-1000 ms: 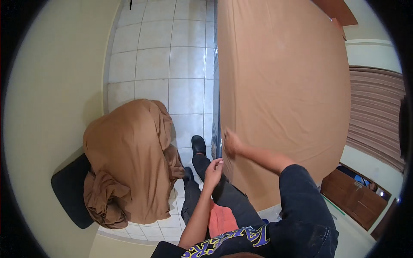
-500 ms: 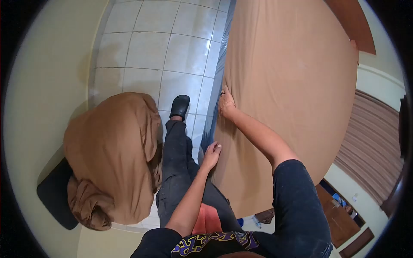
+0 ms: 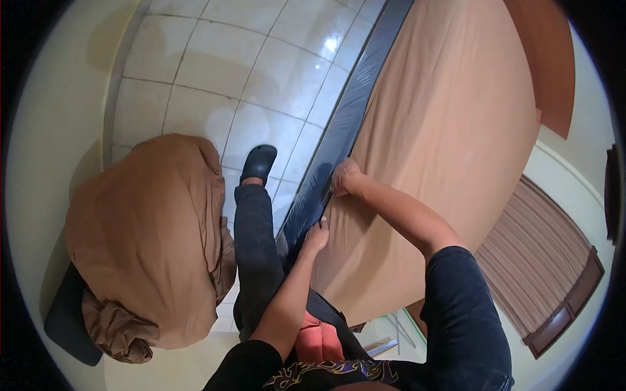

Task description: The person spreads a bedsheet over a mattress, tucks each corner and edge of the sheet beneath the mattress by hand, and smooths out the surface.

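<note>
A tan fitted bedsheet [image 3: 450,130] covers the mattress on my right. Along its near edge runs the dark blue, shiny side of the bed [image 3: 355,104]. My right hand [image 3: 344,176] is at that edge, its fingers curled down over the sheet and partly hidden. Closer to my body, my left hand [image 3: 317,234] pinches the sheet's edge beside the blue side. Folds in the cloth spread from both hands.
A bulky brown cloth heap [image 3: 147,234] sits on a dark seat [image 3: 70,319] by the left wall. My dark clog [image 3: 259,163] stands on the tiled floor [image 3: 208,72] between heap and bed. A brown headboard [image 3: 544,58] and striped blind [image 3: 541,254] are at right.
My view has turned, and more of the blue side shows. My right hand has come nearer my left, its fingers now curled over the edge. My left hand has closed on the sheet's edge.
</note>
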The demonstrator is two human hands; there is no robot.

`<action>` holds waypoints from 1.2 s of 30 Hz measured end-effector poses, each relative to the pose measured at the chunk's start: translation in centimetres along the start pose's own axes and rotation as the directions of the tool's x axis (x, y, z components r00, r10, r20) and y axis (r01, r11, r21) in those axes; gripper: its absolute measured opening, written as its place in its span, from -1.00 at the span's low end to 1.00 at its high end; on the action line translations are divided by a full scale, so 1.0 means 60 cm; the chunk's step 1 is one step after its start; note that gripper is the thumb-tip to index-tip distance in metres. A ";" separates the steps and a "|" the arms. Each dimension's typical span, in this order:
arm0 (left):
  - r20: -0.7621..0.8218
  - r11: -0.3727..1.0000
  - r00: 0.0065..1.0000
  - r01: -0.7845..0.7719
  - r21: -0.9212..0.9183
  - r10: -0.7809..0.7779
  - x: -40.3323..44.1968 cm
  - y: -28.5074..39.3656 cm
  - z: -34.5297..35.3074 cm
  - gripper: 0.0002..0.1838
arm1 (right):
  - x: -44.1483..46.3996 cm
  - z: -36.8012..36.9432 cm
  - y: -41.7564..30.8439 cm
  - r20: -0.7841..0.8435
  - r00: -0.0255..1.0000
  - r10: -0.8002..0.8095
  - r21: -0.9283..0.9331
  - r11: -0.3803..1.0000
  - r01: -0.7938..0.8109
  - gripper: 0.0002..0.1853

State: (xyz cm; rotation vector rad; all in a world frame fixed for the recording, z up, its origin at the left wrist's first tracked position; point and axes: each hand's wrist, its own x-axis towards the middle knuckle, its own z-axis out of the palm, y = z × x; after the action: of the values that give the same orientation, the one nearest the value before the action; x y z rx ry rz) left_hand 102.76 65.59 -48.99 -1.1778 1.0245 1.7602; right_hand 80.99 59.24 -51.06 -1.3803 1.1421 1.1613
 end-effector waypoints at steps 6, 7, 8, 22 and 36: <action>-0.106 0.993 0.990 -0.079 0.082 0.088 -0.032 0.075 -0.018 -0.35 | -0.094 -0.064 0.129 -0.576 0.817 0.038 0.120 0.992 0.039 -0.67; -0.134 0.967 0.958 -0.246 0.073 0.253 -0.029 0.072 -0.012 -0.35 | -0.113 -0.099 0.175 -0.449 0.885 0.126 0.110 0.990 -0.085 -0.65; -0.163 0.913 0.898 -0.401 0.074 0.408 -0.031 0.076 -0.008 -0.36 | -0.129 -0.137 0.225 -0.317 0.923 0.220 0.089 0.975 -0.202 -0.62; -0.069 0.889 0.891 -0.439 0.126 0.450 -0.028 0.425 -0.054 -0.17 | -0.085 -0.195 0.399 -0.237 0.924 0.302 0.009 0.951 -0.308 -0.58; 0.135 0.949 0.940 -0.315 -0.020 0.315 0.037 0.445 -0.096 -0.12 | -0.029 -0.220 0.480 0.032 0.999 0.003 0.244 0.970 -0.011 -0.54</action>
State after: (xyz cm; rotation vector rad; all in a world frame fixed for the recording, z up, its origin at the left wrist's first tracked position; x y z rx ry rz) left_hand 79.95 50.50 -47.19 -0.9135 1.1810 2.0559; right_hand 53.42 43.52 -51.13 -1.1664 1.2241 1.0066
